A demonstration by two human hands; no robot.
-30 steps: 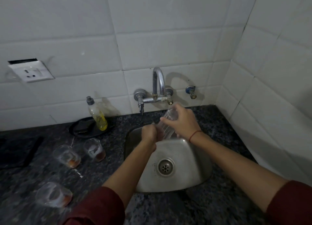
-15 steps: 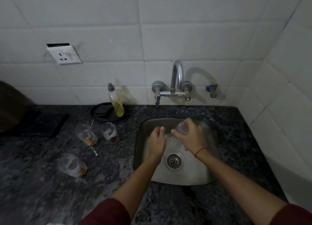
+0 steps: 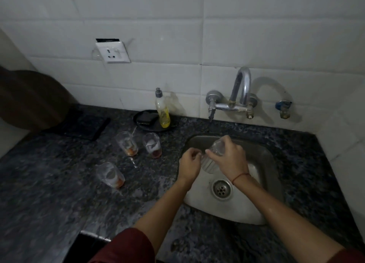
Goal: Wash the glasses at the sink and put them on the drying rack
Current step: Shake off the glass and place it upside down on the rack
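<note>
Over the steel sink (image 3: 264, 156) my right hand (image 3: 230, 160) grips a clear ribbed glass (image 3: 209, 163), tilted with its base toward the wall. My left hand (image 3: 189, 164) is beside the glass with curled fingers at its lower end; whether they touch it I cannot tell. Three dirty glasses with reddish dregs stand on the dark counter to the left: one (image 3: 127, 143), a second (image 3: 152, 145), and a nearer one (image 3: 110, 175). The tap (image 3: 240, 93) is on the wall above the sink; no water stream is visible.
A soap bottle (image 3: 163, 108) with yellow liquid stands on a black dish (image 3: 142, 122) holding a dark sponge (image 3: 145, 118). A dark flat mat (image 3: 79, 126) lies at the back left. A socket (image 3: 113, 51) is on the tiled wall. A side wall closes the right.
The glass and both hands have come down from under the tap spout into the sink bowl. The view has swung left and pulled back, showing more counter.
</note>
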